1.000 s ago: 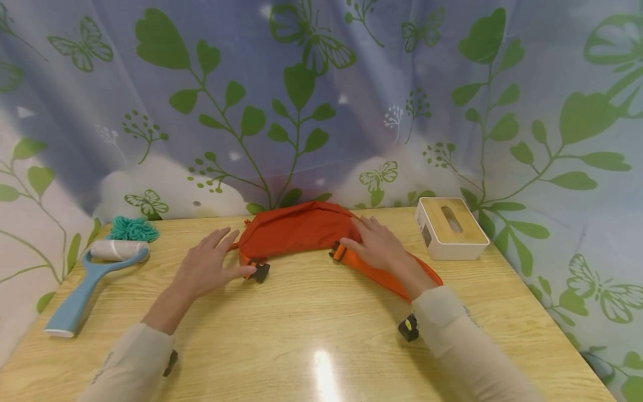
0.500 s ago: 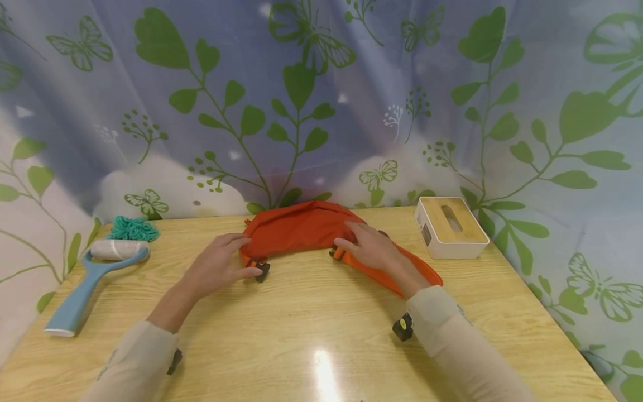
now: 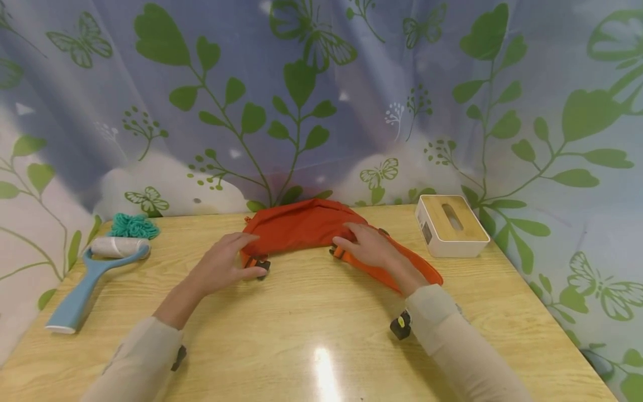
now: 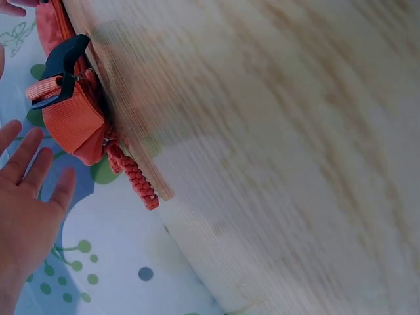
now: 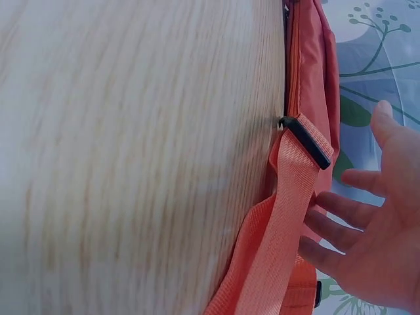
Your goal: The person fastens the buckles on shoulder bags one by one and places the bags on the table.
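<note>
A red-orange waist bag (image 3: 301, 226) lies along the back edge of the table, its zip and webbing facing the front. My left hand (image 3: 221, 265) hovers at the bag's left end, fingers spread and nothing gripped. Below its thumb tip sits the black buckle (image 3: 262, 269); the left wrist view shows this buckle (image 4: 62, 69) on orange webbing, beside a braided cord pull (image 4: 134, 174). Over the right end is my right hand (image 3: 369, 245), fingers loosely extended. Its fingertips reach the orange strap (image 5: 282, 203) in the right wrist view, close to a black slider (image 5: 305, 141).
To the right stands a white tissue box (image 3: 454, 226) with a wooden lid. At the left lie a blue-handled lint roller (image 3: 90, 285) and a bundle of teal yarn (image 3: 134, 226). A patterned curtain (image 3: 321, 100) hangs behind the wooden table (image 3: 291, 335).
My left hand has moved right, in over the bag's left end. My right hand has shifted slightly left and nearer the front. The bag stays in place.
</note>
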`<act>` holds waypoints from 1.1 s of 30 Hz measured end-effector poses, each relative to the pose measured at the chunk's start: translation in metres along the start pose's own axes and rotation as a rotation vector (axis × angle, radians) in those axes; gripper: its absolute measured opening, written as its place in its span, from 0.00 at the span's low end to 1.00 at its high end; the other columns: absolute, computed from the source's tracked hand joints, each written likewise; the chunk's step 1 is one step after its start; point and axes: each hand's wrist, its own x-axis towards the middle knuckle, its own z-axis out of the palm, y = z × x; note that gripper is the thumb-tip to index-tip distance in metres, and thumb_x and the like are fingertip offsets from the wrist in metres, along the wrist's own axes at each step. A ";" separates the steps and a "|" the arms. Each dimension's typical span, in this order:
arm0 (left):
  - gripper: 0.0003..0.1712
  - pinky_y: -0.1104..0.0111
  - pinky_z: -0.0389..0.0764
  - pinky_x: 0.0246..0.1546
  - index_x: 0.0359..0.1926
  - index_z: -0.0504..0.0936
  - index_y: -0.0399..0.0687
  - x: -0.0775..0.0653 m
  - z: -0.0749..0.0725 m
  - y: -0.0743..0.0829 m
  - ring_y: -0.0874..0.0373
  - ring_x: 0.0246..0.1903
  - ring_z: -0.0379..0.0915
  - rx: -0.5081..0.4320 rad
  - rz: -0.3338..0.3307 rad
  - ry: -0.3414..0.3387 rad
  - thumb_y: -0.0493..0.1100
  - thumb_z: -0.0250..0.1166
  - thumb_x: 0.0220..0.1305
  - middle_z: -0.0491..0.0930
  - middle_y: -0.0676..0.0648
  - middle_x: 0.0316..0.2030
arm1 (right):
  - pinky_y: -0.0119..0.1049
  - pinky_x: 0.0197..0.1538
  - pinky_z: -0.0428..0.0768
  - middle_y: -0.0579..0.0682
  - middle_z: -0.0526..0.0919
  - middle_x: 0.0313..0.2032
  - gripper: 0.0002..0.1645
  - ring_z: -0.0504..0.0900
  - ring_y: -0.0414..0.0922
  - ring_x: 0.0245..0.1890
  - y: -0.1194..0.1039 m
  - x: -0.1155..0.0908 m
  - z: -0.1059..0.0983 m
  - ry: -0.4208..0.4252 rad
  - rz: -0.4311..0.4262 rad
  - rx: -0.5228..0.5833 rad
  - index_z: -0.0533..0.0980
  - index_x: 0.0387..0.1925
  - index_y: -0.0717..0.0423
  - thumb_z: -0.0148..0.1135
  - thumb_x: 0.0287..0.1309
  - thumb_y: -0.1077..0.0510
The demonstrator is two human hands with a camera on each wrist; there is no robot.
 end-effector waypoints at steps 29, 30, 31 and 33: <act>0.28 0.54 0.78 0.49 0.55 0.82 0.36 0.007 0.007 -0.001 0.49 0.46 0.77 -0.149 -0.015 -0.105 0.44 0.78 0.57 0.83 0.44 0.50 | 0.51 0.58 0.77 0.58 0.80 0.57 0.27 0.77 0.55 0.58 0.007 0.003 0.002 -0.049 0.054 0.178 0.76 0.60 0.62 0.67 0.67 0.50; 0.27 0.55 0.78 0.47 0.54 0.82 0.36 0.006 0.007 -0.001 0.50 0.44 0.78 -0.156 -0.024 -0.111 0.44 0.78 0.57 0.83 0.44 0.49 | 0.51 0.57 0.78 0.58 0.80 0.56 0.27 0.78 0.55 0.57 0.007 0.003 0.002 -0.049 0.063 0.179 0.77 0.59 0.63 0.67 0.67 0.50; 0.26 0.56 0.79 0.46 0.54 0.82 0.36 0.006 0.007 -0.002 0.51 0.43 0.78 -0.162 -0.032 -0.116 0.43 0.78 0.58 0.84 0.43 0.49 | 0.51 0.56 0.78 0.58 0.81 0.56 0.26 0.78 0.55 0.57 0.008 0.004 0.002 -0.049 0.070 0.181 0.77 0.58 0.63 0.67 0.67 0.50; 0.23 0.57 0.81 0.45 0.53 0.82 0.36 0.006 0.007 -0.003 0.52 0.42 0.80 -0.173 -0.044 -0.119 0.41 0.77 0.58 0.83 0.42 0.49 | 0.50 0.55 0.80 0.57 0.82 0.55 0.25 0.79 0.55 0.56 0.009 0.005 0.003 -0.048 0.076 0.183 0.78 0.57 0.63 0.66 0.68 0.49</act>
